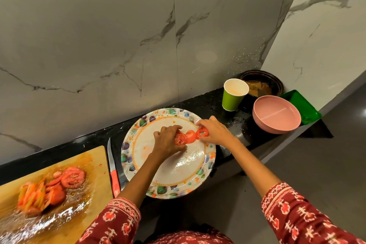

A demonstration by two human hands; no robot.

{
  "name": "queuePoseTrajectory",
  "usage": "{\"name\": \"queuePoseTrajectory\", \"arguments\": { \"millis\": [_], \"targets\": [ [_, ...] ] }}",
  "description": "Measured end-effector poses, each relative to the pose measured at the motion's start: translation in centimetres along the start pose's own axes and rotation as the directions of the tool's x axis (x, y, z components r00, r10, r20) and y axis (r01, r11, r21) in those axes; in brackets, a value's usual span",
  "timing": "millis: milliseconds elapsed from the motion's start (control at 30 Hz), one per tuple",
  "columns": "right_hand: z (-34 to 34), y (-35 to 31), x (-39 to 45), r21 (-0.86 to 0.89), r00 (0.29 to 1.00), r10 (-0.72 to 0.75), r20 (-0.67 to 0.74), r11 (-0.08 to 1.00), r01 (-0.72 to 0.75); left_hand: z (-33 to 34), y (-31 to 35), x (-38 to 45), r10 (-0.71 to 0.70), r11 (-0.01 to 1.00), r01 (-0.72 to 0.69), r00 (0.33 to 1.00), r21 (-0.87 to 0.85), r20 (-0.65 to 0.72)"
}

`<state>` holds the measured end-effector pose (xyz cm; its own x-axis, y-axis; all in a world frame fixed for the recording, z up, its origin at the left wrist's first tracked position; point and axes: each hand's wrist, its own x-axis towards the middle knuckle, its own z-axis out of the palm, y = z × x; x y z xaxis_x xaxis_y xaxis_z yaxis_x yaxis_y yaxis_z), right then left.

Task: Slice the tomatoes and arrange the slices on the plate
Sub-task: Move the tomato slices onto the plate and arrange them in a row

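Marble walls back our dark surface. On the plate our left hand and right hand each pinch tomato slices, overlapping them in a row; more wait on the cutting board.

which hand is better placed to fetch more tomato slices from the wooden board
Left. The left hand lies on the side of the floral plate nearer the wooden cutting board, where cut red tomato slices wait. The right hand is at the plate's far right rim, pinching a slice.
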<state>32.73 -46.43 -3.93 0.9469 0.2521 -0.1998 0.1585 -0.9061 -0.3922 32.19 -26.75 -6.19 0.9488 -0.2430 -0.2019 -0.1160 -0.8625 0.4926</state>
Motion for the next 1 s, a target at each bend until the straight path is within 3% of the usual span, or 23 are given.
{"name": "queuePoseTrajectory", "arguments": {
  "millis": [300,467,533,633,800,1000],
  "targets": [
    [-0.3,-1.4,1.0,-0.028,0.997,-0.025,-0.076,0.999,0.023,-0.4,-0.6,-0.4,-0.025,1.000,0.025,0.999,-0.007,-0.034],
    [1.2,-3.4,2.8,-0.167,1.000,-0.020,0.018,0.986,0.023,-0.4,-0.6,-0.6,-0.043,0.999,0.043,0.998,0.001,-0.037],
    [1.4,-3.4,3.2,-0.110,1.000,-0.017,0.022,0.994,0.020,-0.5,-0.6,-0.7,-0.040,0.999,0.040,0.999,0.006,-0.034],
    [0.4,-3.3,3.0,0.132,0.999,0.051,0.011,0.990,-0.052,-0.4,-0.6,-0.7,-0.037,0.999,0.037,0.998,-0.005,-0.042],
    [-3.1,-1.9,2.1,0.423,0.981,0.183,-0.069,0.896,-0.137,-0.3,-0.6,-0.6,-0.018,0.999,0.016,0.998,-0.036,-0.058],
    [-3.4,-1.1,1.4,0.520,0.948,0.313,-0.051,0.819,-0.242,0.0,0.1,-0.2,-0.006,0.999,0.004,0.998,-0.045,-0.055]
  ]
}}
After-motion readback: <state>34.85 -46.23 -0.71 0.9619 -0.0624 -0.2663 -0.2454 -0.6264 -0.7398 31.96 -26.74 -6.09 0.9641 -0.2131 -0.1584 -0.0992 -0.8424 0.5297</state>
